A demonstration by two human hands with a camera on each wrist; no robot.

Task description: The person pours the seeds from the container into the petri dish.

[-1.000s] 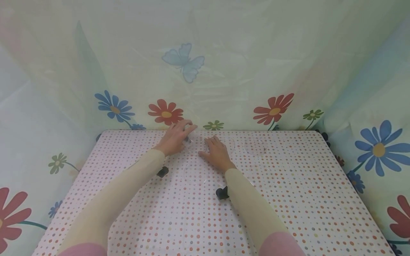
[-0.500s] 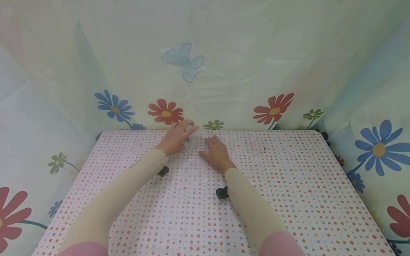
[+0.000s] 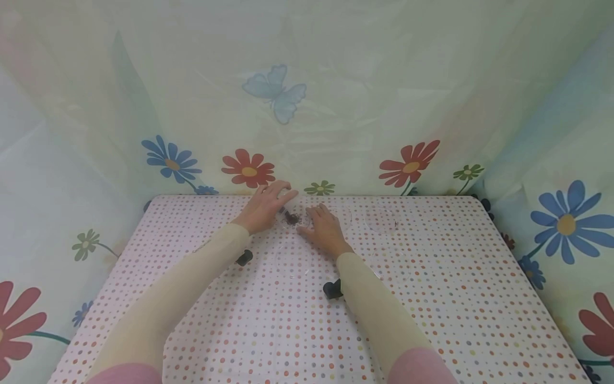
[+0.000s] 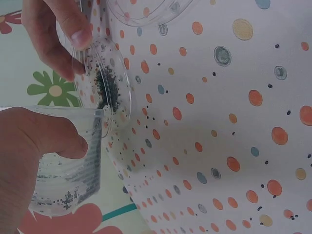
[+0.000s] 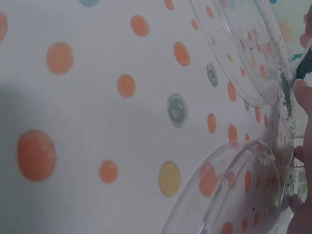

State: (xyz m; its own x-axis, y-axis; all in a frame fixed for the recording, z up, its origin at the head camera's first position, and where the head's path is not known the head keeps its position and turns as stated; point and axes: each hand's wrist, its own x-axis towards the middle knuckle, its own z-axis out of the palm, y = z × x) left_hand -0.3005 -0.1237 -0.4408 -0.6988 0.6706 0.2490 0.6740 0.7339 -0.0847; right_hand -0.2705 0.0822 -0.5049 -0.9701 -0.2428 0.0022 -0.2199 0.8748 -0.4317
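My left hand (image 3: 263, 208) holds a clear plastic container (image 4: 73, 168) with its thumb over the side. Dark grains cling inside it, and it is tilted over a clear petri dish (image 4: 124, 105). A small heap of dark grains (image 3: 291, 218) lies in that dish. At the dish's rim, the thumb and a finger of my right hand (image 3: 326, 229) grip the edge, as the left wrist view shows. In the right wrist view, dark grains (image 5: 304, 67) show in the container beside the right thumb. The right hand's other fingertips are partly cut off there.
More clear petri dishes or lids lie around: one nearer me (image 3: 293, 262), one partly behind the right hand (image 3: 347, 218), another farther right (image 3: 381, 220). Stray dark grains dot the spotted tablecloth (image 4: 224, 126). A flowered backdrop (image 3: 336, 106) stands behind the table.
Dark grains now show below the container and in the dish, where none were visible before. The left hand has tilted and shifted only slightly. My right hand stays in place.
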